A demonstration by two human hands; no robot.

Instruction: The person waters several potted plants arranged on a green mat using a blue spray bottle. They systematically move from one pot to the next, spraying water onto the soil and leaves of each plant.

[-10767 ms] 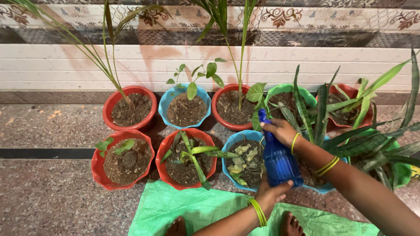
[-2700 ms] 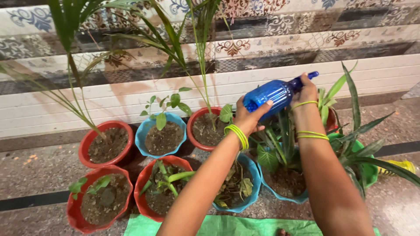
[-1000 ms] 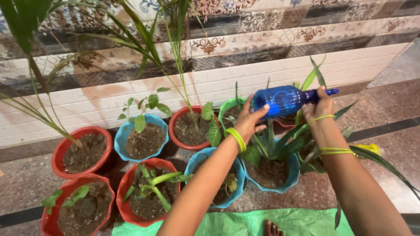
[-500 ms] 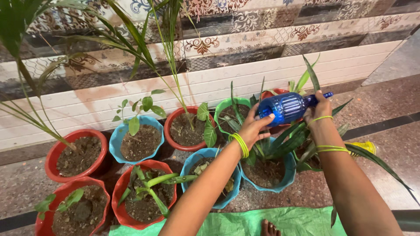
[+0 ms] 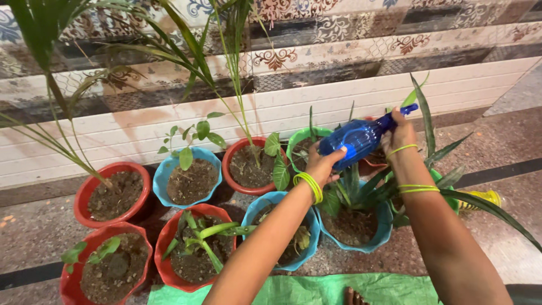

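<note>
Both my hands hold a blue plastic bottle (image 5: pixel 357 139) on its side above the plant pots. My left hand (image 5: pixel 323 164) grips its wide bottom end, with a yellow-green bangle at the wrist. My right hand (image 5: pixel 402 134) is closed round the neck and dark blue cap end, with thin yellow bangles on the forearm. The bottle hangs over a blue pot (image 5: pixel 355 244) holding a plant with long pointed leaves (image 5: pixel 361 186), and in front of a green pot (image 5: pixel 298 141).
Red pots (image 5: pixel 112 221) and blue pots (image 5: pixel 165 176) with small plants stand in two rows on the stone floor against a tiled wall (image 5: pixel 316 62). A green sheet (image 5: pixel 316 289) lies at the near edge. A yellow object (image 5: pixel 484 197) lies at the right.
The view has drifted so the pots sit further right. The bottle and both hands have sunk slightly lower over the blue pot, still held on its side.
</note>
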